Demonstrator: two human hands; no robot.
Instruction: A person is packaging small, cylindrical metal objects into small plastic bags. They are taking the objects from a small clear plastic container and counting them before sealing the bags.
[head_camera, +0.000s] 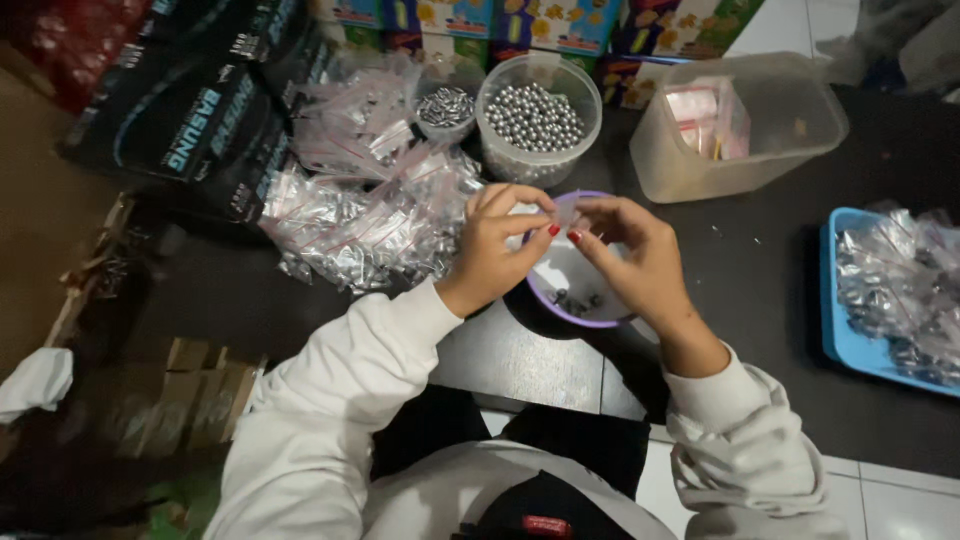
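My left hand (497, 250) and my right hand (640, 262) meet above a small purple bowl (572, 315) with a few metal balls in its bottom. Between the fingertips of both hands I pinch a small clear plastic bag (562, 212). What is inside the bag cannot be made out. Both arms wear white sleeves. Just beyond the hands stands a clear round tub (537, 120) full of shiny steel balls.
A pile of small filled clear bags (375, 215) lies to the left. A smaller tub of metal pieces (445, 108) sits behind it. A clear rectangular container (740, 125) stands at the right rear, a blue tray (838, 330) with filled bags at the far right. Dark sacks and coloured boxes line the back.
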